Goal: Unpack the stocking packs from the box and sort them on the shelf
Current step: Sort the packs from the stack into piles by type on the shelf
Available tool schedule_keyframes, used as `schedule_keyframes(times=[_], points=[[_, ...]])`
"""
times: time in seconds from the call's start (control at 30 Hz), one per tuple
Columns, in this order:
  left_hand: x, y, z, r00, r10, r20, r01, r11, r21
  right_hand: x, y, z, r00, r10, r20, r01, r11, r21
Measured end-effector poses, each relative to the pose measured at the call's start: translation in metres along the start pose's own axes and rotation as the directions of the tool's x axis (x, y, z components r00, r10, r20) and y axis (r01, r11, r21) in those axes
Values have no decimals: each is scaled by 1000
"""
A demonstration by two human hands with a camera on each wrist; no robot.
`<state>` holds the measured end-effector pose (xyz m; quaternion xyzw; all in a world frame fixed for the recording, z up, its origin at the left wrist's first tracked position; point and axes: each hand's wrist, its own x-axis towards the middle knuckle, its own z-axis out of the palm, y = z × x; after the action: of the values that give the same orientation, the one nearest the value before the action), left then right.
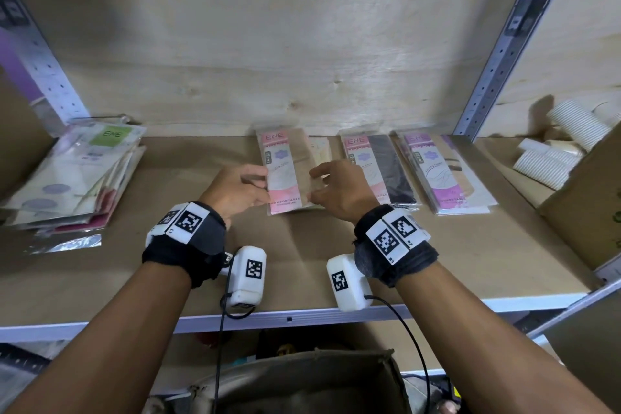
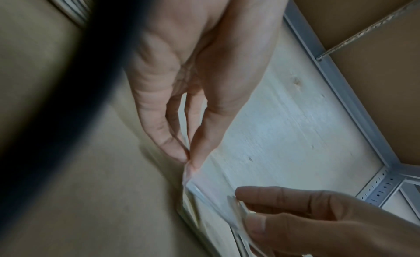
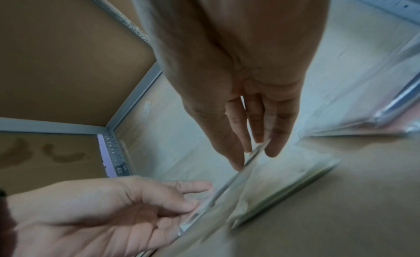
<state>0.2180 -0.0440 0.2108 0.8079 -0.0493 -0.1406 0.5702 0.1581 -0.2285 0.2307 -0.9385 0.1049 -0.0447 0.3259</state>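
A pink stocking pack (image 1: 289,175) lies lengthwise on the middle of the shelf board (image 1: 302,272), over a beige pack (image 1: 319,149). My left hand (image 1: 265,185) pinches its left edge and my right hand (image 1: 314,185) pinches its right edge. In the left wrist view the left hand (image 2: 189,162) nips the pack's clear edge (image 2: 204,192) between thumb and finger. The right wrist view shows the right hand (image 3: 256,153) with fingers on either side of the same clear edge (image 3: 216,198), and another pack (image 3: 284,189) lying beneath. An open cardboard box (image 1: 302,380) sits below the shelf.
To the right lie a pink pack with black stockings (image 1: 378,171) and a pile of purple packs (image 1: 440,175). A loose stack with a green-labelled pack (image 1: 74,178) fills the shelf's left end. A box of paper cups (image 1: 571,151) stands at the right.
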Motion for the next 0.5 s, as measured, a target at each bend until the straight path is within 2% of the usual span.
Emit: schedule_keyframes(times=[0.13,0.5], points=[[-5,-5,-16,999,12,-53,-11,1000,7,0,-7,11,999,-33,20,32,999,39],[4,-7,-5,1000,19,-18,-19,1000,21,5,2,11,999,-8,33,6,999,42]])
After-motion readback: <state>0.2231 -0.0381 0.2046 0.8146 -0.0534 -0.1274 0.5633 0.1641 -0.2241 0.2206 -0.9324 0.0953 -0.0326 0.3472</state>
